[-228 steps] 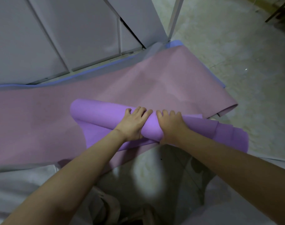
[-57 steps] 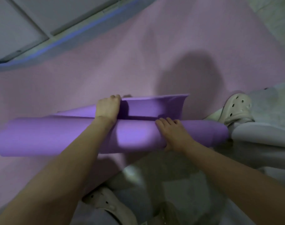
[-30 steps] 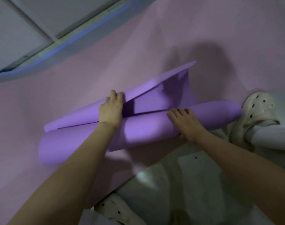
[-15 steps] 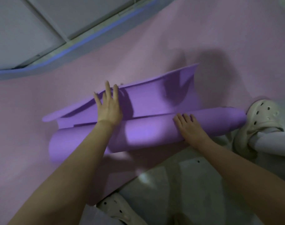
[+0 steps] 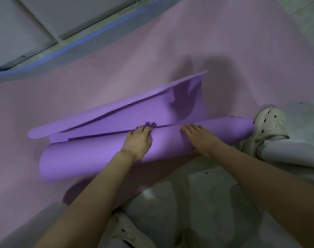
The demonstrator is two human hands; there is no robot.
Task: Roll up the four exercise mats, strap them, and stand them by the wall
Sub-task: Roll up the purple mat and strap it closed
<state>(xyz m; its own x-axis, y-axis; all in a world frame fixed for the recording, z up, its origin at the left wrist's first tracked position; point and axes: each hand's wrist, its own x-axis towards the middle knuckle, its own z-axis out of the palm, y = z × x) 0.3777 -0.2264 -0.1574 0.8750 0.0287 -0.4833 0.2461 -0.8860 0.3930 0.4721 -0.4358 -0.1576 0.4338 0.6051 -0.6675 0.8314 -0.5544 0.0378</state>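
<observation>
A purple exercise mat [image 5: 92, 158] lies mostly rolled across a flat pink mat [image 5: 117, 68] on the floor. Its last loose flap [image 5: 152, 108] stands up behind the roll, curling at the right end. My left hand [image 5: 137, 142] lies on top of the roll near its middle, fingers bent over the crest where the flap meets it. My right hand [image 5: 197, 138] presses on the roll a little to the right, fingers fairly straight. The roll is loose and wider at its left end.
A blue mat edge [image 5: 92, 38] shows beyond the pink mat, along the grey panelled wall [image 5: 27, 24]. My feet in white clogs stand at the roll's right end [image 5: 270, 126] and at the bottom [image 5: 124, 231]. Pale stone floor [image 5: 179, 194] lies below the roll.
My left hand has come down off the raised flap onto the roll and moved right, closer to my right hand. The flap has sunk a little and the roll has shifted slightly.
</observation>
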